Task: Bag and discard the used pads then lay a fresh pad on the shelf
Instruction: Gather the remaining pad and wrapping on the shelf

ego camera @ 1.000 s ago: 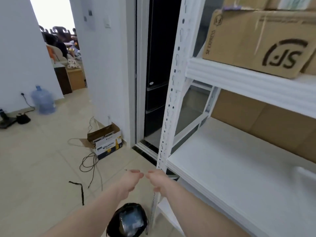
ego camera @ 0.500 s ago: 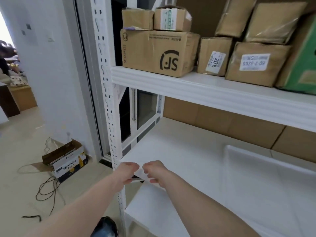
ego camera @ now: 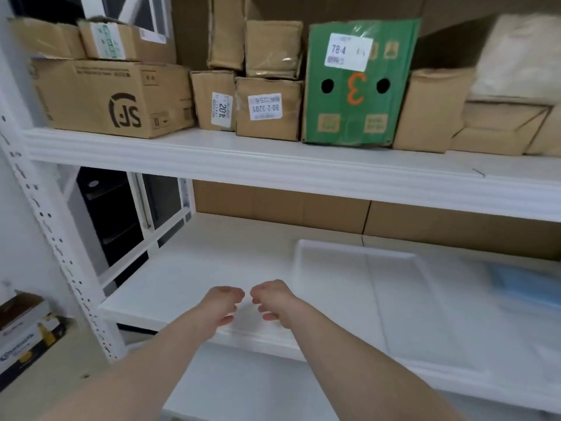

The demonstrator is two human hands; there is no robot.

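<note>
The white middle shelf [ego camera: 188,268] lies in front of me. My left hand [ego camera: 223,305] and my right hand [ego camera: 273,300] hover side by side over its front edge, a small gap between them. Both have fingers loosely curled downward, and I see nothing in either. A shallow white tray [ego camera: 349,250] sits on the shelf to the right of my hands. A blurred pale blue flat thing [ego camera: 525,287], perhaps a folded pad, lies at the shelf's far right. No bag or used pad is in view.
The upper shelf [ego camera: 243,159] carries several cardboard boxes and a green box [ego camera: 358,83]. A white perforated post [ego camera: 54,232] stands at the left. A printed carton [ego camera: 24,332] sits on the floor at lower left. Another shelf lies below.
My view has swung right from the doorway and floor to the shelving. The black bag by my arms has gone out of view. Both hands stay close together, now over the shelf.
</note>
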